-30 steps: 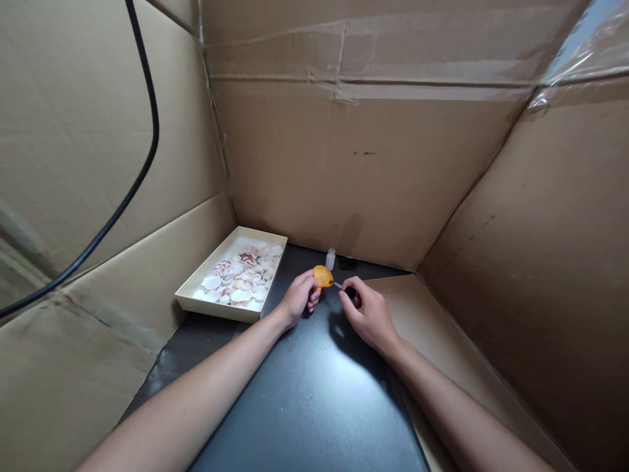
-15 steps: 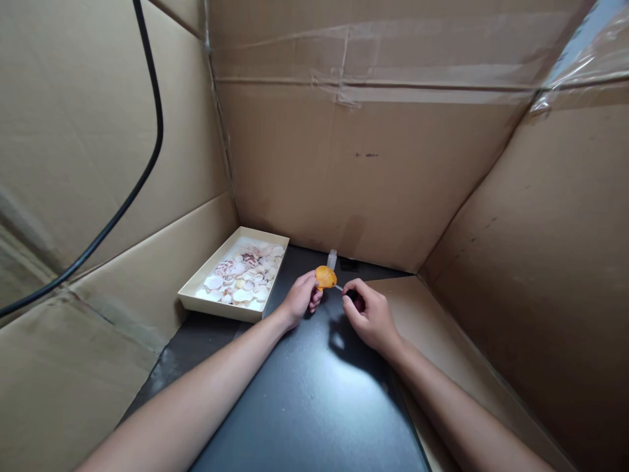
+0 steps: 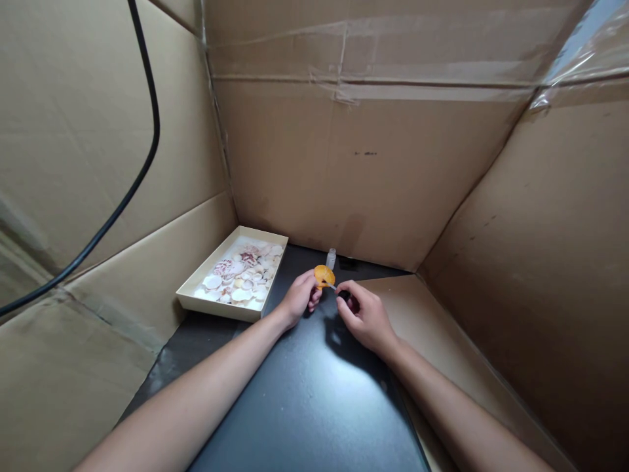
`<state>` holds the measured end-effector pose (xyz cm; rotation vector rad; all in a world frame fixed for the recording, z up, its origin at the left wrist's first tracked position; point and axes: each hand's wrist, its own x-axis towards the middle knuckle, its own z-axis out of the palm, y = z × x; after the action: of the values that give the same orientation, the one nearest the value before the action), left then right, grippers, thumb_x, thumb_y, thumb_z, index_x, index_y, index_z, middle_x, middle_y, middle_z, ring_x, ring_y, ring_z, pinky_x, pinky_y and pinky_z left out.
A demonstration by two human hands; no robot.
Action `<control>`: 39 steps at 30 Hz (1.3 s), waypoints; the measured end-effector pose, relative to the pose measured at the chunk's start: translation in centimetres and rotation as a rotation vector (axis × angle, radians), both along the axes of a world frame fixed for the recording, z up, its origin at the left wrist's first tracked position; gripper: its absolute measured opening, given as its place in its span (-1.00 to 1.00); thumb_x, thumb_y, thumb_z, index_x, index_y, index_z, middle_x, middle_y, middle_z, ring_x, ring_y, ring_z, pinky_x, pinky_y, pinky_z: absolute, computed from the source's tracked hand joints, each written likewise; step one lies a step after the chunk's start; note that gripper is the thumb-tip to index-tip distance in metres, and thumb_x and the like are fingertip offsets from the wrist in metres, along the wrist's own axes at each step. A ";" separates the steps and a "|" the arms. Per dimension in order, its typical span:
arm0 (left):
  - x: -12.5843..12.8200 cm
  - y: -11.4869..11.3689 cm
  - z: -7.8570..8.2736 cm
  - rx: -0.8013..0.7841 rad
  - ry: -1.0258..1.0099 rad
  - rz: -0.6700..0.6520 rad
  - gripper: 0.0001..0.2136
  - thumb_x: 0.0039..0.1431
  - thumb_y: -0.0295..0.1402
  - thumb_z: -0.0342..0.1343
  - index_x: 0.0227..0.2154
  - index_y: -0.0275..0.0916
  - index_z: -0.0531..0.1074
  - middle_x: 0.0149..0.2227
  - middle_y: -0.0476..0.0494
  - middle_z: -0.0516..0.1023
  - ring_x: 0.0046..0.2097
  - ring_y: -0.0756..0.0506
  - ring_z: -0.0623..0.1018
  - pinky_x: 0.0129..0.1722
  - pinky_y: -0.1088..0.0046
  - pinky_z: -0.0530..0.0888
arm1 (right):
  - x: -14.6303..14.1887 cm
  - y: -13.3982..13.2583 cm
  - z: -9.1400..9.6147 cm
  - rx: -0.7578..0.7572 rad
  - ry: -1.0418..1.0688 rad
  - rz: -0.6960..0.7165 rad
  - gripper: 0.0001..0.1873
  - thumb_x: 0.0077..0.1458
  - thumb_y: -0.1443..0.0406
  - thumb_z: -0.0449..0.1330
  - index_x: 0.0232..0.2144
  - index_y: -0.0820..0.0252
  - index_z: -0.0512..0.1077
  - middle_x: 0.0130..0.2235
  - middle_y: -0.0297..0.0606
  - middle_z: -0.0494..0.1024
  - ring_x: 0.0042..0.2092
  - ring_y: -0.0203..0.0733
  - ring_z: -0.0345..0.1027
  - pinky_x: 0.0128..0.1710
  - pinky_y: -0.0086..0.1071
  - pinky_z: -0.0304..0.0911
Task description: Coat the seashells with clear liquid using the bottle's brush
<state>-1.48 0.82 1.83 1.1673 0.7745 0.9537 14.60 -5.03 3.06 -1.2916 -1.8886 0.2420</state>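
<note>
My left hand [image 3: 298,298] pinches an orange scallop shell [image 3: 324,275] and holds it up over the black table [image 3: 304,393]. My right hand [image 3: 363,313] is closed on a small brush with a black cap [image 3: 344,295]; its thin tip touches the shell's right side. A small clear bottle [image 3: 331,258] stands open just behind the shell, near the back wall.
A shallow cream tray [image 3: 226,309] full of several pale and reddish shells lies at the left of the table. Cardboard walls [image 3: 373,164] enclose the table on three sides. A black cable [image 3: 142,164] hangs across the left wall.
My right hand has moved slightly left, bringing the brush tip onto the shell. My left hand has kept the shell almost still.
</note>
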 end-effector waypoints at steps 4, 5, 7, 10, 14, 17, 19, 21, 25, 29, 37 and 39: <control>0.0 0.0 0.0 0.006 0.011 -0.001 -0.92 0.09 -0.33 -0.10 -0.38 -0.22 0.21 -0.67 0.16 0.16 -0.69 0.12 0.12 -0.70 0.64 0.08 | 0.1 0.1 0.2 0.028 0.007 -0.102 -0.89 0.08 0.29 0.08 -0.33 0.16 0.39 -0.53 -0.41 0.36 -0.52 -0.33 0.18 -0.45 -0.46 0.08; 0.0 0.0 0.0 0.007 0.012 0.001 -0.92 0.09 -0.33 -0.10 -0.39 -0.22 0.20 -0.67 0.15 0.16 -0.69 0.12 0.12 -0.70 0.64 0.08 | 0.1 0.1 0.2 0.029 0.005 -0.049 -0.88 0.09 0.29 0.08 -0.31 0.17 0.39 -0.50 -0.40 0.38 -0.51 -0.33 0.19 -0.44 -0.46 0.09; 0.0 0.1 0.0 0.005 0.013 -0.002 -0.94 0.07 -0.35 -0.10 -0.40 -0.22 0.20 -0.67 0.15 0.17 -0.69 0.12 0.12 -0.70 0.64 0.08 | 0.1 0.1 0.3 0.017 -0.023 0.053 -0.84 0.09 0.30 0.08 -0.26 0.16 0.40 -0.47 -0.39 0.40 -0.49 -0.34 0.22 -0.42 -0.47 0.12; -0.1 0.2 0.0 -0.004 0.012 -0.011 -0.93 0.06 -0.36 -0.10 -0.38 -0.22 0.21 -0.67 0.16 0.16 -0.69 0.12 0.11 -0.71 0.64 0.07 | 0.2 0.1 0.3 0.001 -0.076 -0.015 -0.85 0.08 0.29 0.09 -0.27 0.15 0.41 -0.49 -0.40 0.40 -0.49 -0.33 0.23 -0.42 -0.46 0.10; -0.1 0.1 -0.1 0.001 0.009 -0.020 -0.93 0.07 -0.37 -0.11 -0.38 -0.22 0.21 -0.68 0.16 0.15 -0.69 0.11 0.11 -0.70 0.64 0.08 | 0.2 0.0 0.2 0.028 -0.053 -0.082 -0.87 0.09 0.28 0.09 -0.29 0.15 0.40 -0.47 -0.38 0.43 -0.50 -0.32 0.22 -0.43 -0.46 0.09; -0.1 0.1 -0.1 -0.002 -0.009 -0.021 -0.94 0.09 -0.36 -0.11 -0.43 -0.22 0.19 -0.69 0.16 0.12 -0.69 0.12 0.10 -0.70 0.64 0.07 | 0.1 0.0 0.1 0.016 -0.056 0.063 -0.83 0.09 0.29 0.08 -0.24 0.15 0.40 -0.42 -0.36 0.46 -0.47 -0.33 0.25 -0.40 -0.48 0.12; -0.1 0.1 -0.2 -0.010 -0.023 -0.019 -0.92 0.11 -0.34 -0.12 -0.45 -0.21 0.16 -0.70 0.17 0.09 -0.69 0.12 0.09 -0.70 0.63 0.07 | 0.0 0.0 0.1 -0.002 -0.086 0.004 -0.85 0.09 0.28 0.08 -0.27 0.14 0.40 -0.46 -0.38 0.45 -0.49 -0.32 0.25 -0.42 -0.47 0.10; 0.0 0.1 -0.2 -0.019 -0.030 -0.018 -0.90 0.13 -0.32 -0.12 -0.44 -0.20 0.15 -0.70 0.17 0.08 -0.69 0.11 0.09 -0.70 0.63 0.08 | 0.0 0.1 0.2 -0.012 -0.115 -0.133 -0.87 0.10 0.26 0.08 -0.32 0.14 0.41 -0.53 -0.39 0.41 -0.52 -0.31 0.22 -0.45 -0.45 0.06; 0.0 0.1 -0.1 -0.029 -0.027 -0.014 -0.91 0.13 -0.33 -0.12 -0.44 -0.20 0.15 -0.70 0.18 0.06 -0.70 0.11 0.09 -0.70 0.63 0.08 | 0.1 0.0 0.3 -0.001 -0.083 -0.067 -0.84 0.12 0.24 0.06 -0.29 0.16 0.40 -0.50 -0.37 0.43 -0.51 -0.31 0.23 -0.45 -0.46 0.08; 0.1 0.1 -0.1 -0.036 -0.027 0.006 -0.88 0.14 -0.30 -0.12 -0.44 -0.21 0.16 -0.71 0.18 0.03 -0.70 0.10 0.09 -0.71 0.63 0.08 | 0.0 -0.1 0.2 -0.007 -0.078 0.025 -0.81 0.13 0.25 0.06 -0.23 0.14 0.40 -0.43 -0.35 0.47 -0.48 -0.31 0.27 -0.41 -0.47 0.12; 0.1 0.1 -0.1 -0.078 -0.037 0.022 -0.81 0.14 -0.20 -0.09 -0.46 -0.20 0.13 -0.71 0.20 0.02 -0.70 0.10 0.10 -0.70 0.61 0.08 | 0.0 0.0 0.3 0.009 -0.057 -0.013 -0.82 0.12 0.24 0.05 -0.27 0.16 0.41 -0.51 -0.37 0.42 -0.50 -0.31 0.24 -0.44 -0.47 0.10; 0.1 0.1 -0.1 -0.081 -0.040 0.026 -0.80 0.13 -0.19 -0.07 -0.46 -0.20 0.13 -0.71 0.20 0.03 -0.71 0.11 0.10 -0.70 0.61 0.08 | 0.0 0.0 0.3 0.006 -0.075 -0.009 -0.83 0.10 0.25 0.06 -0.28 0.15 0.41 -0.51 -0.38 0.42 -0.51 -0.32 0.23 -0.44 -0.47 0.09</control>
<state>-1.40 0.95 1.77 1.0671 0.7913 0.9554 14.61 -5.07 3.33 -1.3215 -1.9445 0.1857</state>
